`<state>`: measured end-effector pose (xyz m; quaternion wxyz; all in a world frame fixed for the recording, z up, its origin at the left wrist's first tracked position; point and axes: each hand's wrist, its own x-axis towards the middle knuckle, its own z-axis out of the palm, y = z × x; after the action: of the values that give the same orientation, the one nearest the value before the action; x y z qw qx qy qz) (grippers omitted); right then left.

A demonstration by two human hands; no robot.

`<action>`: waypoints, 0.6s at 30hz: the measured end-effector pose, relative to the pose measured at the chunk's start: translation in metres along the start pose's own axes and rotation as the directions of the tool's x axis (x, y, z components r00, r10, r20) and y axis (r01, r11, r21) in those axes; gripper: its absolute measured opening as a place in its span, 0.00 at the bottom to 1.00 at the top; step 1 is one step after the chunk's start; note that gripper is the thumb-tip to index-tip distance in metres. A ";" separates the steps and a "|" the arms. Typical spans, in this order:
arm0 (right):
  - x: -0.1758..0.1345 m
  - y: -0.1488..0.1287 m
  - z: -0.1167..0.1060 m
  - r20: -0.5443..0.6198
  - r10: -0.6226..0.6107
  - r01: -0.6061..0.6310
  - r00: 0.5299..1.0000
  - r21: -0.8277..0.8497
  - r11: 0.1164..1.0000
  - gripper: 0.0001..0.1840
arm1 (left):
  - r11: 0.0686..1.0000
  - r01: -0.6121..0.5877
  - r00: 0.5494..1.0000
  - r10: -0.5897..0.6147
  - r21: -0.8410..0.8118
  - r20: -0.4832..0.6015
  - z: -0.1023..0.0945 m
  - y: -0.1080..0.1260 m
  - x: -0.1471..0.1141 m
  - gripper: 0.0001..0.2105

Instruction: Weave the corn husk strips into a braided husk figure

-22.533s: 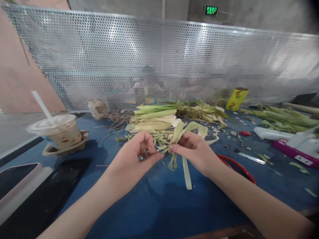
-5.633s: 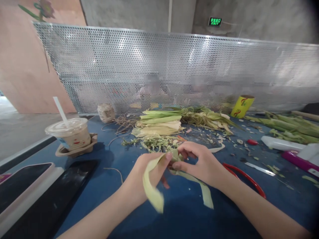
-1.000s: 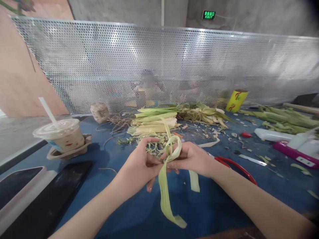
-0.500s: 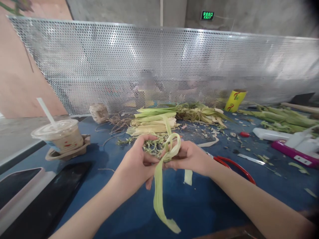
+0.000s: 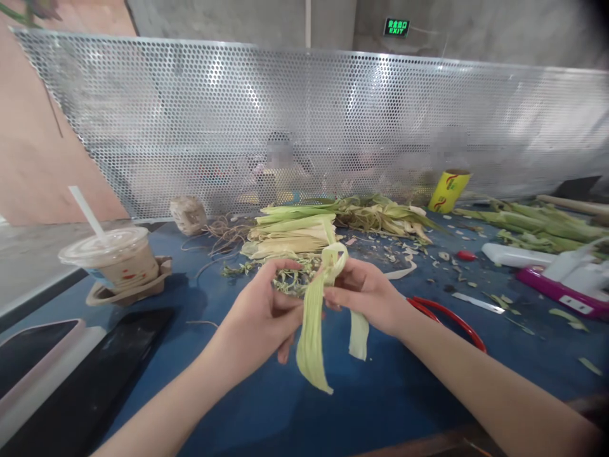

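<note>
Between my hands, above the blue table, is a long pale-green corn husk strip [image 5: 313,336] with a loop at its top and its broad end hanging down. My left hand [image 5: 261,311] is closed, its thumb and fingers pinching the strip's left side near the loop. My right hand [image 5: 364,295] pinches the strip from the right, just under the loop. A second pale husk end [image 5: 358,336] hangs below my right hand. Just behind my fingers is a tangle of thin green stems [image 5: 292,279]; whether my left hand touches it I cannot tell.
Stacked corn husks [image 5: 290,235] lie behind my hands, with brown twine [image 5: 226,231] left of them. Red-handled scissors [image 5: 450,320] rest beside my right forearm. A drink cup [image 5: 118,260] and dark phone-like slab [image 5: 95,381] are at left, a purple power strip [image 5: 561,292] at right.
The husk strip's hanging end has been drawn up and now hangs shorter and broader. Its loop has narrowed and shifted slightly right. More of the second husk end shows below my right hand.
</note>
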<state>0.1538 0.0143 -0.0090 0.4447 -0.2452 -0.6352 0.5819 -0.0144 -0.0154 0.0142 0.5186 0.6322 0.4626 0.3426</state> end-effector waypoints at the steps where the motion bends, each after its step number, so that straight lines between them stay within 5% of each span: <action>1: 0.000 0.000 0.000 -0.007 -0.017 0.017 1.000 0.024 1.000 0.07 | 1.000 -0.004 1.000 0.003 0.014 0.011 -0.001 -0.001 0.001 0.17; 5: 0.001 0.000 0.000 0.005 0.038 -0.038 0.999 -0.013 0.999 0.07 | 0.985 -0.057 0.998 0.061 0.166 -0.019 -0.002 -0.003 0.001 0.04; 9: 0.002 0.000 0.002 -0.084 0.074 -0.083 0.994 -0.100 0.992 0.07 | 0.944 -0.103 0.972 0.162 0.314 -0.168 0.003 -0.004 0.000 0.13; 12: 0.002 -0.001 0.002 -0.087 0.075 -0.086 0.993 -0.131 0.988 0.06 | 0.903 -0.146 0.954 0.236 0.403 -0.183 0.004 -0.003 -0.001 0.08; 18: 0.002 0.001 0.003 -0.126 0.072 -0.084 0.989 -0.093 0.992 0.07 | 0.723 -0.250 0.840 0.493 0.643 -0.227 0.002 -0.006 -0.004 0.05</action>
<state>0.1499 0.0146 -0.0094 0.4471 -0.3266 -0.6245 0.5509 -0.0155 -0.0194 0.0082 0.1139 0.7625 0.4981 0.3969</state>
